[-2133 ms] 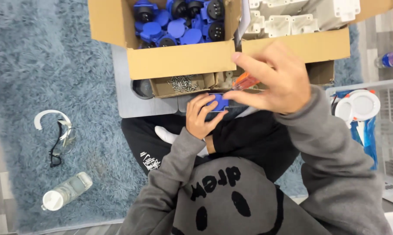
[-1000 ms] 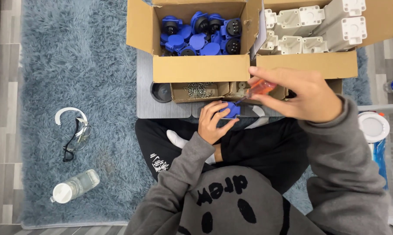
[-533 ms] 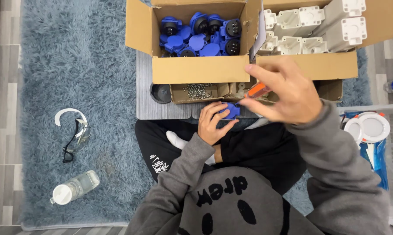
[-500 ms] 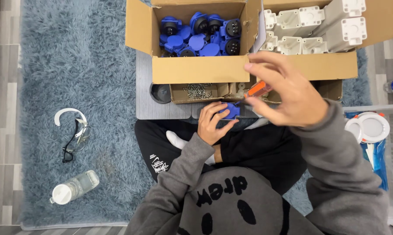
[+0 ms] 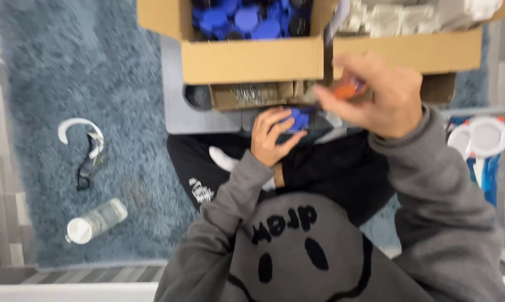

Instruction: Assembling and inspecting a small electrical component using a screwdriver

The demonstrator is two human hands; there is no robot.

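Observation:
My left hand (image 5: 272, 137) grips a small blue plastic part (image 5: 299, 119) above my lap. Just to the right and slightly higher, my right hand (image 5: 382, 95) holds an orange-handled screwdriver (image 5: 344, 90), its tip pointing toward the blue part. The view is blurred, so I cannot tell whether the tip touches the part. Both sleeves are grey.
Ahead sit a cardboard box of blue parts (image 5: 247, 17), a box of white parts (image 5: 409, 17) and a small box of screws (image 5: 252, 95) on a grey tray (image 5: 174, 112). On the blue rug lie a bottle (image 5: 93, 222) and glasses (image 5: 87, 148). White lids (image 5: 484, 137) are at right.
The camera has tilted, so the boxes sit higher and the picture is blurred. My right hand with the screwdriver has shifted slightly above the blue part; the left hand keeps its grip.

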